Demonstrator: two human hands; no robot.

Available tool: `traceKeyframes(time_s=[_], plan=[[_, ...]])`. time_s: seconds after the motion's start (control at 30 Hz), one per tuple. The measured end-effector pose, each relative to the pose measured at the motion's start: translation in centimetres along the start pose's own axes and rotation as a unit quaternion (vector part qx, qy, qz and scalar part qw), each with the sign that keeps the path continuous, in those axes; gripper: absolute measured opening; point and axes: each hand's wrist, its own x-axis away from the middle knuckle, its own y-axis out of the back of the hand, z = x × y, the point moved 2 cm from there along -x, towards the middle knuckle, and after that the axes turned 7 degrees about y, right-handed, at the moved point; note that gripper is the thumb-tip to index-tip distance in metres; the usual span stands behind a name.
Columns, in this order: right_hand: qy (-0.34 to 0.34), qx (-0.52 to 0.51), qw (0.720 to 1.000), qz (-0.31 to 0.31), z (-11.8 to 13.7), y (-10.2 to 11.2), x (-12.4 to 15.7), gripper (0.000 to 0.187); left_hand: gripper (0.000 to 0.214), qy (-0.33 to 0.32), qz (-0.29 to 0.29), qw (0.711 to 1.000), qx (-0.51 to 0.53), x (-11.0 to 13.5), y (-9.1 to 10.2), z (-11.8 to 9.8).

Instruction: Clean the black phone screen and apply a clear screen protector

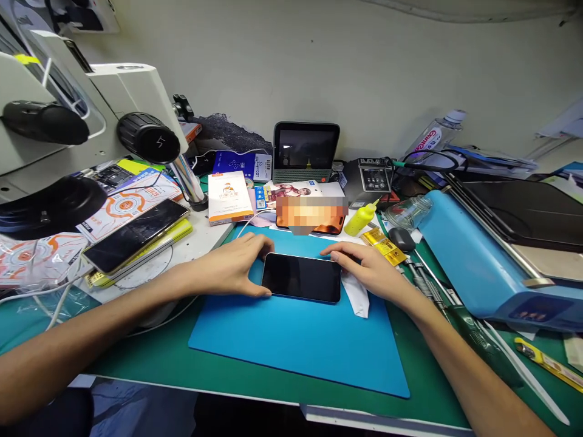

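A black smartphone (301,277) lies screen up on a blue work mat (300,340). My left hand (237,264) curls around the phone's left end, thumb at the near corner and fingers at the far corner. My right hand (368,267) rests at the phone's right end, fingers touching its far right corner, and lies on a white cloth (357,297). Both hands grip the phone by its ends.
A microscope (68,121) stands at the left, with another phone (134,233) lying under it. A yellow bottle (359,220), a small screen (306,149), boxes and a blue laminator (483,261) crowd the back and right. Tools (455,309) lie beside the mat.
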Motion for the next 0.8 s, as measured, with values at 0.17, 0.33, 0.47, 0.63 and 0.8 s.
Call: traceKeyframes(time_s=[0.17, 0.33, 0.47, 0.63, 0.8], plan=[[-0.005, -0.016, 0.999, 0.037, -0.2, 0.4, 0.2, 0.052, 0.056, -0.005, -0.033, 0.999, -0.009, 0.7, -0.6, 0.0], [0.030, -0.011, 0.999, 0.040, -0.3, 0.5, 0.2, 0.041, 0.055, -0.009, -0.054, 0.998, -0.017, 1.0, -1.1, -0.3], [0.057, 0.000, 0.998, 0.041, -0.6, 0.3, 0.3, 0.035, 0.055, -0.010, -0.056, 0.998, -0.009, 0.9, -1.2, -0.2], [0.059, 0.009, 0.997, 0.048, -0.7, 0.1, 0.3, 0.033, 0.056, -0.014, -0.055, 0.998, -0.004, 1.0, -1.3, 0.0], [0.061, 0.013, 0.997, 0.051, -0.6, 0.1, 0.3, 0.034, 0.058, -0.027, -0.050, 0.998, -0.015, 1.0, -1.4, 0.1]])
